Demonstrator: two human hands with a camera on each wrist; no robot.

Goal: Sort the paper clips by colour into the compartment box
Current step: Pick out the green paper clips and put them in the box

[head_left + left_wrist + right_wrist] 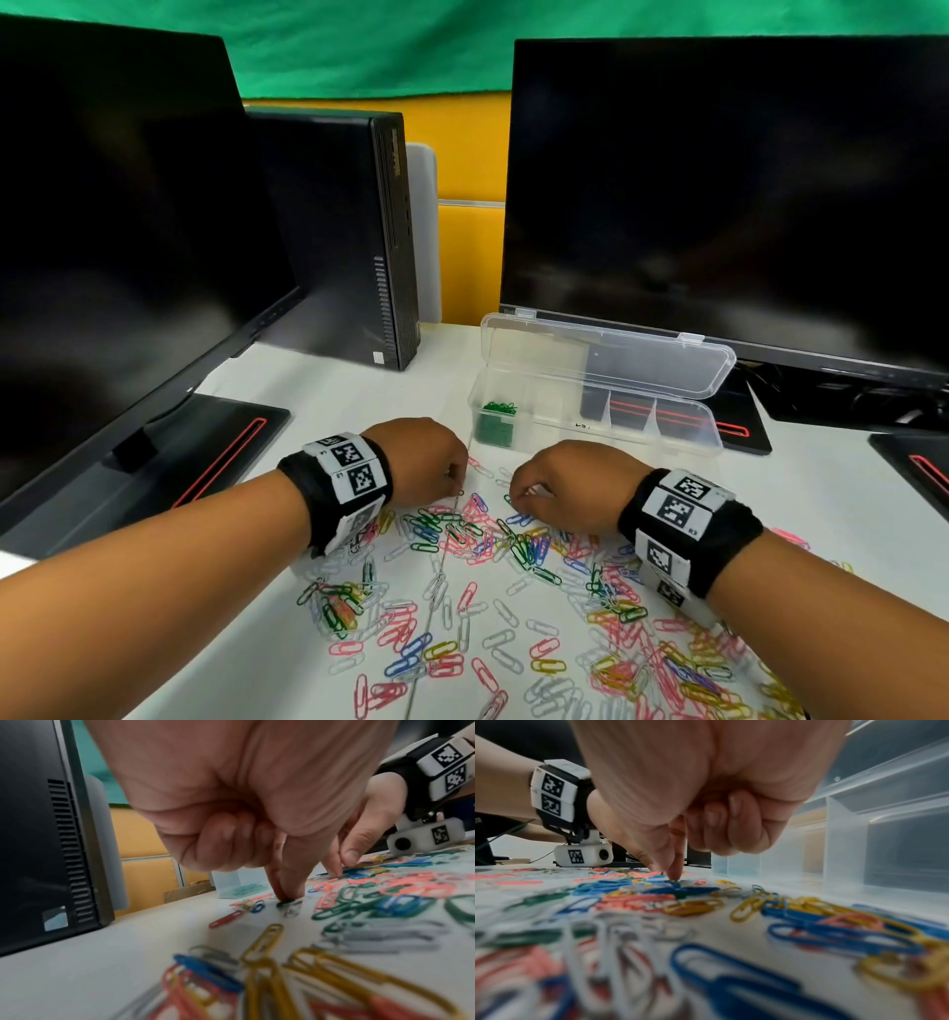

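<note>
Coloured paper clips [513, 591] lie scattered over the white desk in front of me. The clear compartment box [688, 437] stands behind them with its lid open, and green clips [497, 411] fill its leftmost compartment. My left hand [456, 489] is at the far edge of the pile. In the left wrist view its thumb and forefinger [286, 896] pinch a green clip [282, 902] against the desk, the other fingers curled. My right hand [513, 497] is close beside it, thumb and forefinger tips [671, 877] pinched on a clip whose colour I cannot tell.
A black monitor [128, 216] and its stand [154, 478] are at the left, with a PC tower [349, 231] behind. A second monitor [729, 195] stands just behind the box. Another stand base [919, 462] is at the far right. Bare desk [334, 390] lies left of the box.
</note>
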